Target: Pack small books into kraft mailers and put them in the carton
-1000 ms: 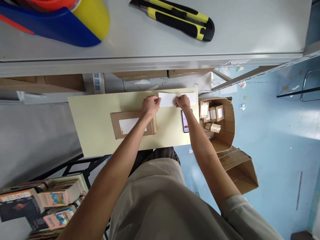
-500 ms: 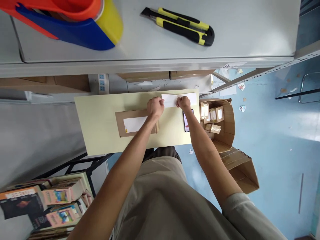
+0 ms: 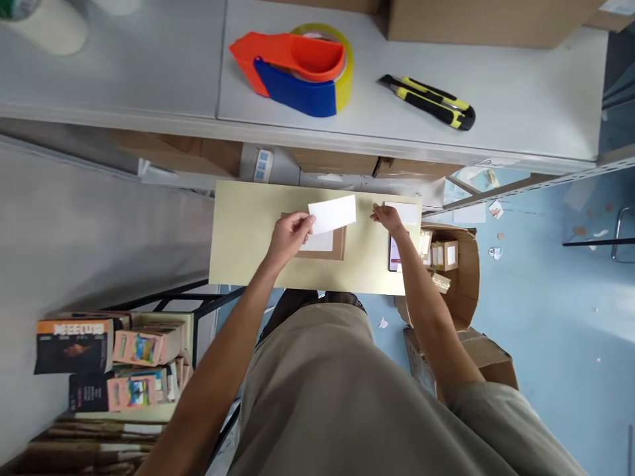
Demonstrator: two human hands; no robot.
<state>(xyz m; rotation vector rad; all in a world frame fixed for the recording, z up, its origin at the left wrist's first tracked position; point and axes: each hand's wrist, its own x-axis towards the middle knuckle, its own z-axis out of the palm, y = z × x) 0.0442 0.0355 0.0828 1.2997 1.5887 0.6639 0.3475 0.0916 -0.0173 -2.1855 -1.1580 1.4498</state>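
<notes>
My left hand is closed on a white paper slip, pinched at its left end between thumb and fingers. The slip is held above a flat brown cardboard parcel. A white label on that parcel is partly covered by my hand and the slip. My right hand is apart from the slip, its fingers loosely curled and slightly spread, with nothing visible in them. Beside it lie white paper slips at the table's right end. A phone with a lit screen lies below, partly behind my right forearm.
A shelf above the pale yellow table bears a tape dispenser and a utility knife. On the right stands an open carton with small boxes. Books are stacked at lower left.
My right hand has let go of the slip. My left hand has moved left with it, over the parcel. The camera view has shifted, showing more of the shelf.
</notes>
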